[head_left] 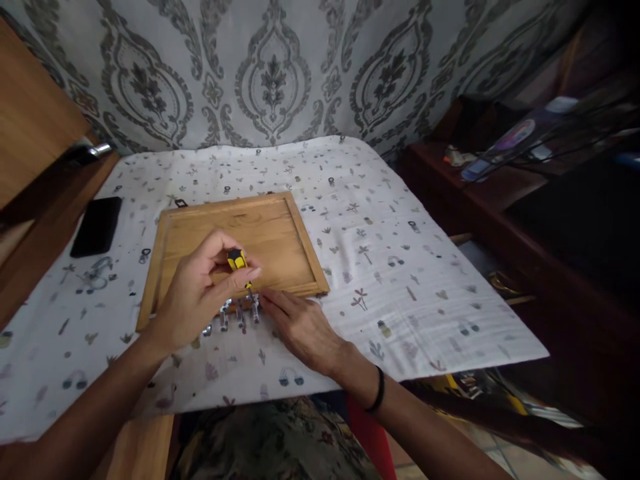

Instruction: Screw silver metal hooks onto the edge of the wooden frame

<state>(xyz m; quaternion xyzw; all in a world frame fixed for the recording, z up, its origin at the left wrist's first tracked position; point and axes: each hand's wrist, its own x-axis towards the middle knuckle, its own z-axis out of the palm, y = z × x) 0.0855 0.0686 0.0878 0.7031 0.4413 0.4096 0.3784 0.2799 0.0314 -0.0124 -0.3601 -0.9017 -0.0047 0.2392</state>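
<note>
My left hand (200,287) is closed around the yellow and black handle of a screwdriver (237,259). The shaft points down at a row of several shiny metal hooks (241,315) along the near edge of a shallow wooden frame with a panel (270,233). My right hand (305,330) lies just right of the hooks. Its thumb and fingers are pressed together at the frame's edge, by the screwdriver's tip. Whatever sits between those fingertips is too small to make out. The frame lies flat, slightly turned, on a white printed cloth (380,267).
A black phone (97,227) lies on the cloth at the left, beside a wooden piece of furniture (40,113). Behind the table hangs a patterned curtain (273,73). To the right, a clear bottle (520,140) rests on dark red furniture (450,173).
</note>
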